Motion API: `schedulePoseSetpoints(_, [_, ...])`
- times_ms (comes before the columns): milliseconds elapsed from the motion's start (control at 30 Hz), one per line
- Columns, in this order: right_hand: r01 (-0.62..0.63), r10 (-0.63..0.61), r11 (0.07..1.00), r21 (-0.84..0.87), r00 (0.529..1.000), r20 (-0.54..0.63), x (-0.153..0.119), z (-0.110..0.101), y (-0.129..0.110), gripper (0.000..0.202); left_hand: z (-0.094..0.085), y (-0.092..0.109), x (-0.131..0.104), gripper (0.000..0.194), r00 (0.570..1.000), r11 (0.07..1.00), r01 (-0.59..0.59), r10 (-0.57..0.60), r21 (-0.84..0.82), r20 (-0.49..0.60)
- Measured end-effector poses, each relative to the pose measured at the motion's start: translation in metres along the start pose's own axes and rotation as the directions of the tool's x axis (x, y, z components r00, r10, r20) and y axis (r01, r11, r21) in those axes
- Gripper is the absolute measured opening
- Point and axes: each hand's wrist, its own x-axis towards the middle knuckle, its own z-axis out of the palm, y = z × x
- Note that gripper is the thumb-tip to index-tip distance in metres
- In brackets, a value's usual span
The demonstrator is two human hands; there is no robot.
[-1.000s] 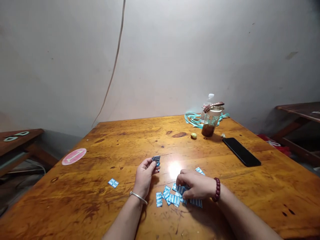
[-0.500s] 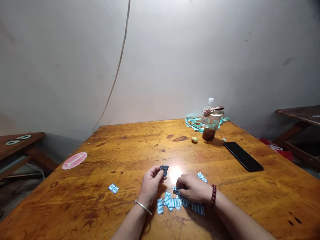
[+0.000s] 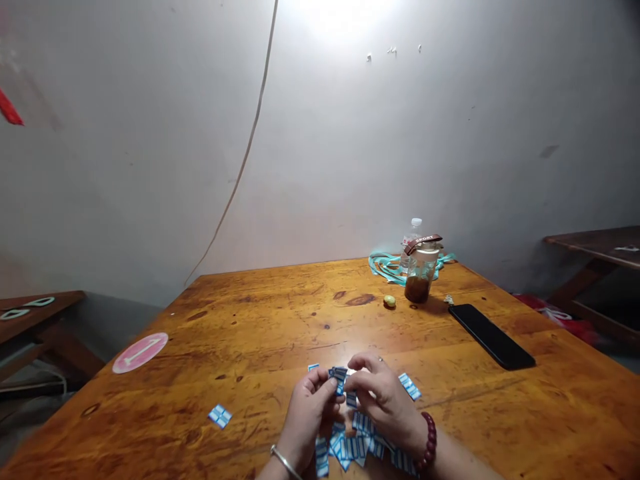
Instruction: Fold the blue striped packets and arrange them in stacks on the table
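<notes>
Small blue-and-white striped cards lie in a loose heap (image 3: 350,448) on the wooden table, close to me. My left hand (image 3: 310,410) pinches a few of these cards (image 3: 339,377) upright between thumb and fingers. Right beside it, my right hand (image 3: 383,397) has its fingers bent round another striped card (image 3: 351,399), partly hidden by them. Single cards lie apart from the heap: one at the left (image 3: 220,416), one right of my right hand (image 3: 410,386), and one partly covered behind my left hand (image 3: 313,367).
A black phone (image 3: 493,337) lies at the right. Farther back stand a strapped bottle of dark liquid (image 3: 419,280) and a clear plastic bottle (image 3: 415,230), with turquoise ribbon (image 3: 385,267) around them. A small yellowish object (image 3: 389,302) is nearby. A pink round sticker (image 3: 141,353) marks the left edge.
My right hand has lifted from the heap with a card and come up to the cards in my left hand. The view has tilted upward, so the table sits lower.
</notes>
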Motion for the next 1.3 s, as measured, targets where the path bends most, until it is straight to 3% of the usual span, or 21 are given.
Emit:
schedulePoseSetpoints(100, [-0.005,0.005,1.0,-0.028,1.0,-0.005,-0.0011,0.0039,-0.0016,0.031,0.0046,-0.0012,-0.0018,0.016,0.997,0.998,0.037,-0.034,-0.044,0.075])
schedulePoseSetpoints(433, [-0.076,0.087,0.983,0.167,0.994,-0.063,0.0022,0.0111,0.0067,0.028,0.0033,-0.0016,-0.0004,0.02,0.991,0.983,0.112,-0.101,-0.144,0.082])
schedulePoseSetpoints(633, [-0.047,0.068,0.973,0.228,0.994,-0.085,0.0022,0.0089,0.0036,0.03,0.0015,-0.001,0.0028,0.017,0.997,0.992,0.071,-0.074,-0.103,-0.029])
schedulePoseSetpoints(733, [-0.118,0.152,0.964,0.238,0.98,-0.128,0.0026,0.0074,0.0008,0.022,0.0002,-0.0014,0.003,0.016,0.997,0.995,0.057,-0.061,-0.082,-0.051])
schedulePoseSetpoints(967, [-0.245,0.268,0.933,0.264,0.962,-0.055,0.0034,0.0096,-0.0014,0.003,0.0039,-0.0013,0.0016,0.019,0.996,0.997,0.069,-0.071,-0.039,-0.052])
schedulePoseSetpoints(1167, [-0.19,0.224,0.952,0.24,0.967,-0.124,0.0024,0.0096,-0.0012,0.011,0.0031,-0.0015,0.0012,0.018,0.996,0.997,0.079,-0.08,-0.025,-0.045])
schedulePoseSetpoints(1300, [-0.182,0.219,0.955,0.235,0.965,-0.141,0.002,0.0097,0.001,0.01,0.0032,-0.0028,-0.0002,0.017,0.996,0.996,0.085,-0.084,-0.013,0.024])
